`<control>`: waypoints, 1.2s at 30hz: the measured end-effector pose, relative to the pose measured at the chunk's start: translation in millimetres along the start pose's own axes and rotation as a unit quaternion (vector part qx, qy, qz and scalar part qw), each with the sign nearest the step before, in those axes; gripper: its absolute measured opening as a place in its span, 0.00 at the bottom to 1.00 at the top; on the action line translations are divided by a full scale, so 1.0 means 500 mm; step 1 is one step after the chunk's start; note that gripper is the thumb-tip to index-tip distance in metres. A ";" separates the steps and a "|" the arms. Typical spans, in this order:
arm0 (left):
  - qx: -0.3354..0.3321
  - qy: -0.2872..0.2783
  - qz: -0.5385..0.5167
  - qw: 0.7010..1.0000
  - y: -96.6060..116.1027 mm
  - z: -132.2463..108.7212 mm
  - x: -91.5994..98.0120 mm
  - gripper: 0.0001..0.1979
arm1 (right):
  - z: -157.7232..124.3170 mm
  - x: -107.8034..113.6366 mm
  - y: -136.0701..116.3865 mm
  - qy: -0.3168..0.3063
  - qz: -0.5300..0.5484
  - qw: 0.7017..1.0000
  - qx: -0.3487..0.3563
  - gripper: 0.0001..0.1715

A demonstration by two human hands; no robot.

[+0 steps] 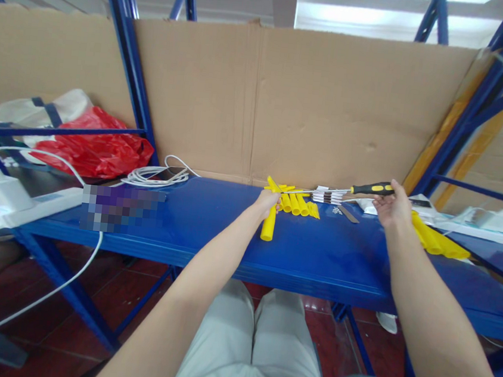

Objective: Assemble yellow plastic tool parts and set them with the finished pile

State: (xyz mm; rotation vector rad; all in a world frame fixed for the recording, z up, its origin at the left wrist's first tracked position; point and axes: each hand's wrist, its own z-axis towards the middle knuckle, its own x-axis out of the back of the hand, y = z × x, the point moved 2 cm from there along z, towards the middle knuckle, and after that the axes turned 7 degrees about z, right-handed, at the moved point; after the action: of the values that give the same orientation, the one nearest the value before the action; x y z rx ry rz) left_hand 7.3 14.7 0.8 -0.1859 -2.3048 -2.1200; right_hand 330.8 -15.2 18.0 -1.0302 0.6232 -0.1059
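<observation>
My left hand (270,201) is closed around a yellow plastic tube (268,227), whose wider round end points down toward me. In my right hand (392,208) is a screwdriver (372,189) with a black and yellow handle. Its long metal shaft reaches left to the upper part of the held tube; whether the tip touches it I cannot tell. Several more yellow tubes (295,204) lie side by side just right of my left hand. Behind the shaft is a stack of small white and dark pieces (329,195). Small metal bits (336,210) and a flat grey strip (348,214) lie between my hands.
Further yellow tubes (437,239) lie right of my right wrist, near a white power strip (476,229). On the left are a coiled white cable (156,175), a red plastic bag (98,145) and a charger (8,190). Cardboard (255,105) stands behind the blue tabletop (212,220).
</observation>
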 end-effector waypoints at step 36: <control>-0.233 0.106 0.286 0.923 0.001 0.020 0.013 0.28 | -0.119 -0.114 0.067 -0.338 -0.324 0.863 -0.187 0.33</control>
State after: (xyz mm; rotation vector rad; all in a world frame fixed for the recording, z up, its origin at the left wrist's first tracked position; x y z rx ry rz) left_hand 1.6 25.1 0.7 -0.5245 -1.3646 -2.1701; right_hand 245.5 -22.3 -6.1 -1.5220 -0.3847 -0.2034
